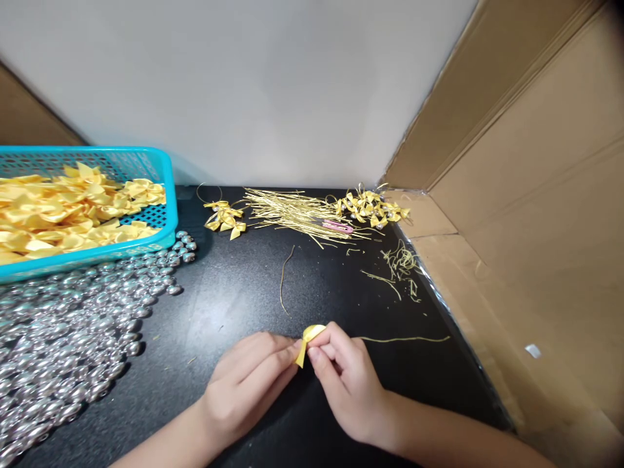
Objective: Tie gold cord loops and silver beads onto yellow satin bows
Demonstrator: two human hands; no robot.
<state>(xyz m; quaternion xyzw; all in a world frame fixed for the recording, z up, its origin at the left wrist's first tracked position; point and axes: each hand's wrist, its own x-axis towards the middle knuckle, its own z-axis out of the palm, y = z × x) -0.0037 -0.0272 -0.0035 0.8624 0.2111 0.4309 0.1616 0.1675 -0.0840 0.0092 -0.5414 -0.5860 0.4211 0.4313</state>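
Over the front of the black table, a yellow ribbon bow (309,342) is pinched between my two hands. My left hand (256,377) is closed on its left side, fingers pressed together. My right hand (348,380) grips the bow's right side between thumb and bent forefinger. A thin gold cord (404,339) runs out to the right from behind my right hand; where its other end lies is hidden by the fingers. Another gold cord (283,279) lies loose on the table beyond my hands.
A turquoise basket (173,195) of yellow bows stands back left, behind many silver beads (63,351). Along the wall lie a few corded bows (224,218), a pile of gold cords (287,211), a pink clip-like tool (338,227) and beaded bows (370,208). Cord scraps (402,263) sit right.
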